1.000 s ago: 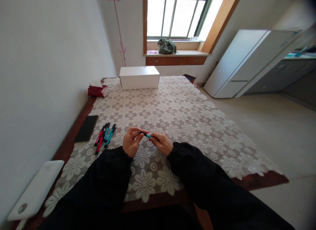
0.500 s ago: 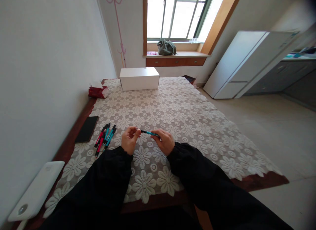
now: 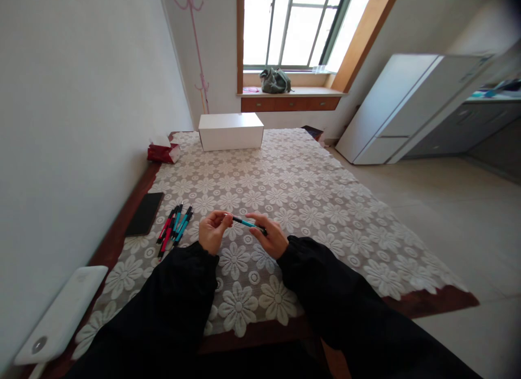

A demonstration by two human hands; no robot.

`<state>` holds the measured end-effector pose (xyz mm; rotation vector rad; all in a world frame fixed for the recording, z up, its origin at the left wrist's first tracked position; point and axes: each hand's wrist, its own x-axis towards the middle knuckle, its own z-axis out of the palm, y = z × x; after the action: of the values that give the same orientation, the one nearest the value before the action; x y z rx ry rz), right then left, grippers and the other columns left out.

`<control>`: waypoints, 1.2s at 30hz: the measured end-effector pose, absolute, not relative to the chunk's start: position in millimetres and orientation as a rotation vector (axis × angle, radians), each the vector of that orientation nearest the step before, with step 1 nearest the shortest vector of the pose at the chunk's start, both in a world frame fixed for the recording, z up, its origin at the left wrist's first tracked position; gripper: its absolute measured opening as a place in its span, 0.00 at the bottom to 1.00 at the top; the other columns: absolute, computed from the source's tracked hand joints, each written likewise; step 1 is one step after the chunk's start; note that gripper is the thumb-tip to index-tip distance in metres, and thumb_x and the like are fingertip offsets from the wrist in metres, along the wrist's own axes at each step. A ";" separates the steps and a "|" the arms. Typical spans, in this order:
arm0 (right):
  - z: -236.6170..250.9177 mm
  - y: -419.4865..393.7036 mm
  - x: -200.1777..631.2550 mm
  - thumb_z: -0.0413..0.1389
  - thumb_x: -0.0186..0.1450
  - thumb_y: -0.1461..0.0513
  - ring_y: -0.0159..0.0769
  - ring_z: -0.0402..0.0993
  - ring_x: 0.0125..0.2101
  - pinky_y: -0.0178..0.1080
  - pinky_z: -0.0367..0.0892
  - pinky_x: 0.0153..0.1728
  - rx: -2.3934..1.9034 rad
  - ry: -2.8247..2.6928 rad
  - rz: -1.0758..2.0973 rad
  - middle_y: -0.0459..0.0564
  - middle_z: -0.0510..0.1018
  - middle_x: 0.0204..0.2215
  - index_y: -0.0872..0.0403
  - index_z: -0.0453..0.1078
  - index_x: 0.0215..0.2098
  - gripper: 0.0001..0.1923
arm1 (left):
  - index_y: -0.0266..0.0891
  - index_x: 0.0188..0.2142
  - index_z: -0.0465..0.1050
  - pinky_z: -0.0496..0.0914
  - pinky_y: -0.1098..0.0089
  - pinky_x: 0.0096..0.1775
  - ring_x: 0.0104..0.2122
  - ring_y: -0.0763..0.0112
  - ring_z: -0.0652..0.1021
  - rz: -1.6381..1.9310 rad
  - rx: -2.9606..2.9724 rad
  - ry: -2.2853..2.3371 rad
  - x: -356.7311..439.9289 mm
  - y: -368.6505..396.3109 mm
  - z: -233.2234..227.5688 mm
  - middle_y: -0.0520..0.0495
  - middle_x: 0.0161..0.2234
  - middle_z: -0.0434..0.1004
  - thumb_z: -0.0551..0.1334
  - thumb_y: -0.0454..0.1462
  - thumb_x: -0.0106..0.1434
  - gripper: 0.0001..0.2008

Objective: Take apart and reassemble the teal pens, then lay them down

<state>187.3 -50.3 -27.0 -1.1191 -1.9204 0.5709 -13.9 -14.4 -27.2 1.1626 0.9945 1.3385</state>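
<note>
Teal pen point(image 3: 245, 222) pinched between left hand point(image 3: 212, 232) and right hand point(image 3: 271, 236)

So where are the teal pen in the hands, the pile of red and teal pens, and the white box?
Teal pen point(image 3: 245, 222), head view, on its barrel.
Pile of red and teal pens point(image 3: 174, 227), head view, mid-pile.
White rectangular cardboard box point(image 3: 230, 136), head view, front face.

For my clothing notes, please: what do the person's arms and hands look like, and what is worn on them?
Both arms are covered by long, loose black sleeves gathered at the wrists. The left hand and right hand are bare: no gloves, and no rings or watch can be seen.
</note>
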 end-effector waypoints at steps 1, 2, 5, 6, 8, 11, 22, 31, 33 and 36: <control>-24.6 -51.2 187.1 0.49 0.74 0.55 0.33 0.70 0.27 0.36 0.65 0.32 -1.052 -1.964 0.601 0.46 0.78 0.32 0.49 0.70 0.57 0.17 | 0.36 0.33 0.73 0.74 0.68 0.32 0.27 0.69 0.79 1.316 1.157 0.986 -14.0 -13.0 -27.7 0.44 0.30 0.83 0.73 0.52 0.53 0.22; -22.2 -52.0 186.8 0.48 0.74 0.56 0.33 0.71 0.28 0.36 0.65 0.34 -0.988 -2.013 0.628 0.47 0.77 0.33 0.49 0.72 0.53 0.15 | 0.36 0.34 0.73 0.74 0.68 0.32 0.28 0.68 0.79 1.292 1.163 0.984 -14.6 -11.0 -27.5 0.44 0.31 0.83 0.73 0.52 0.53 0.22; -17.5 -52.5 186.2 0.46 0.75 0.55 0.35 0.70 0.30 0.37 0.64 0.36 -0.909 -2.108 0.680 0.48 0.74 0.31 0.50 0.73 0.40 0.15 | 0.36 0.38 0.73 0.74 0.68 0.32 0.33 0.64 0.81 1.244 1.293 1.069 -24.0 -1.0 -19.0 0.41 0.35 0.83 0.72 0.52 0.53 0.24; -17.4 -52.2 186.3 0.47 0.74 0.55 0.35 0.69 0.30 0.38 0.64 0.35 -0.920 -2.106 0.683 0.48 0.73 0.30 0.51 0.72 0.37 0.15 | 0.37 0.41 0.73 0.74 0.68 0.33 0.35 0.62 0.81 1.238 1.382 1.135 -31.1 3.8 -12.7 0.40 0.38 0.83 0.72 0.51 0.53 0.24; -19.1 -51.2 186.7 0.50 0.73 0.52 0.34 0.66 0.28 0.38 0.61 0.33 -0.966 -2.063 0.664 0.46 0.71 0.27 0.51 0.68 0.31 0.16 | 0.38 0.45 0.74 0.74 0.65 0.36 0.38 0.61 0.81 1.236 1.593 1.318 -52.4 14.7 4.4 0.39 0.42 0.82 0.71 0.49 0.55 0.23; -22.5 -50.7 187.7 0.49 0.73 0.51 0.32 0.60 0.23 0.38 0.56 0.29 -1.066 -1.948 0.593 0.44 0.63 0.21 0.51 0.59 0.22 0.23 | 0.39 0.48 0.74 0.73 0.58 0.46 0.44 0.54 0.79 1.139 1.850 1.730 -98.7 30.4 29.5 0.38 0.47 0.80 0.64 0.44 0.61 0.17; -30.3 -44.6 185.8 0.49 0.73 0.52 0.32 0.63 0.24 0.37 0.58 0.30 -1.208 -1.870 0.455 0.44 0.66 0.22 0.52 0.60 0.23 0.22 | 0.34 0.64 0.60 0.65 0.43 0.55 0.59 0.34 0.69 0.297 1.600 2.615 -205.5 60.9 -7.5 0.25 0.59 0.70 0.61 0.54 0.59 0.39; -41.5 -24.9 207.9 0.55 0.69 0.54 0.38 0.74 0.37 0.39 0.65 0.41 -1.594 -2.052 0.281 0.50 0.78 0.40 0.51 0.71 0.43 0.11 | 0.32 0.63 0.57 0.67 0.44 0.53 0.57 0.35 0.71 0.346 1.627 2.703 -196.4 59.2 -10.3 0.26 0.56 0.72 0.60 0.55 0.60 0.39; -41.6 -16.3 226.5 0.53 0.70 0.58 0.41 0.74 0.40 0.40 0.65 0.42 -1.743 -2.007 0.190 0.52 0.78 0.43 0.52 0.71 0.45 0.09 | 0.33 0.63 0.57 0.67 0.45 0.53 0.57 0.35 0.71 0.369 1.627 2.690 -197.4 57.4 -10.0 0.25 0.56 0.72 0.61 0.55 0.60 0.40; -42.6 -5.4 258.8 0.54 0.68 0.60 0.46 0.73 0.43 0.43 0.64 0.44 -1.987 -1.932 0.030 0.56 0.77 0.44 0.52 0.74 0.47 0.11 | 0.32 0.66 0.53 0.66 0.45 0.54 0.58 0.35 0.71 0.394 1.627 2.654 -201.1 55.0 -9.1 0.24 0.57 0.72 0.62 0.56 0.59 0.44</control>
<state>258.8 -5.4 -42.6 -1.9867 -1.9315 0.0301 -201.1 55.0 -9.1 1.6270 2.6543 0.3937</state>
